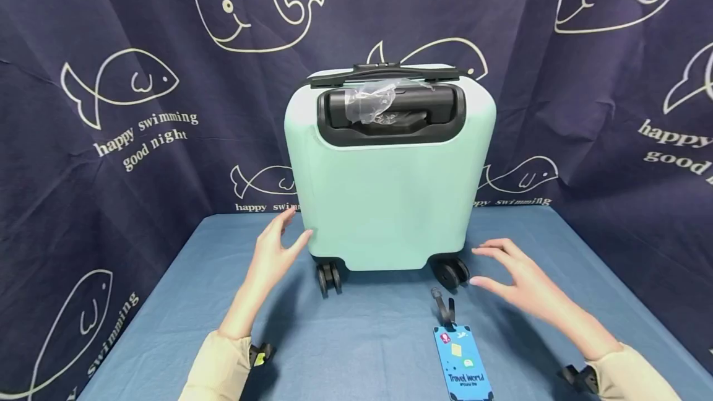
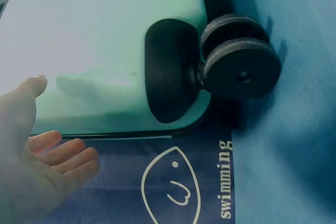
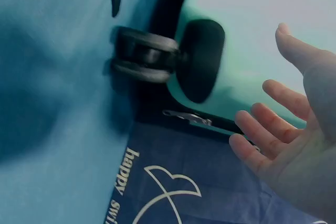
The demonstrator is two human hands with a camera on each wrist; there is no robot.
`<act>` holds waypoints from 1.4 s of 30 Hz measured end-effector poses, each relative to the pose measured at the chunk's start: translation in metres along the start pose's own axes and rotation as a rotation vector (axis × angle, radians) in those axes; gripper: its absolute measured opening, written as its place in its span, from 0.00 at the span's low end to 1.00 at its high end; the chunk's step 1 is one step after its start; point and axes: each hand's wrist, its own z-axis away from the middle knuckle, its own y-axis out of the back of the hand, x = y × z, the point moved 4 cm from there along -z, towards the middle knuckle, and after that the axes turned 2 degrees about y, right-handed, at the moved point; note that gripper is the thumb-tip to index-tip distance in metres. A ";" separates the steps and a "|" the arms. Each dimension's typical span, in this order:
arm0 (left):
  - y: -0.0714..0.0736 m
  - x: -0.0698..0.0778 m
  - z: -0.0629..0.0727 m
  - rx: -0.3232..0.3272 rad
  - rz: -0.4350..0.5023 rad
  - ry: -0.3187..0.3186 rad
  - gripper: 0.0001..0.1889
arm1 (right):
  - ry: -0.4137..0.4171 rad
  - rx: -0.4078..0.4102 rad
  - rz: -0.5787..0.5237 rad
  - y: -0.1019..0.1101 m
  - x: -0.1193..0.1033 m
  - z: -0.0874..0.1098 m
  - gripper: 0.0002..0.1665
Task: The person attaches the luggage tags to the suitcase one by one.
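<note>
A mint green suitcase (image 1: 395, 203) stands upright on its wheels in the head view. Its black telescopic handle (image 1: 412, 104) is pushed down in the recess, with clear plastic wrap over part of it. My left hand (image 1: 273, 252) is beside the lower left side, thumb and fingers spread apart. On the other side, near the right front wheel (image 1: 451, 271), my right hand (image 1: 512, 277) has its fingers spread and holds nothing. The wrist views show the suitcase's wheels, with the left hand (image 2: 47, 156) and right hand (image 3: 294, 124) close to its sides.
A blue luggage tag (image 1: 462, 361) with a dark strap lies in front of the suitcase on the blue cloth-covered table (image 1: 367, 339). Dark blue curtains (image 1: 139, 190) with white whale and fish drawings hang behind and at both sides.
</note>
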 end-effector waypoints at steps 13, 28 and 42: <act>-0.010 0.008 -0.017 -0.041 0.184 0.080 0.36 | -0.053 -0.119 -0.055 -0.034 -0.003 0.014 0.23; -0.018 0.007 -0.028 -0.016 0.264 0.135 0.43 | -0.075 -0.305 -0.160 -0.061 -0.007 0.023 0.21; -0.027 0.005 -0.030 -0.027 0.302 0.131 0.48 | -0.061 -0.451 -0.218 -0.077 -0.004 0.030 0.17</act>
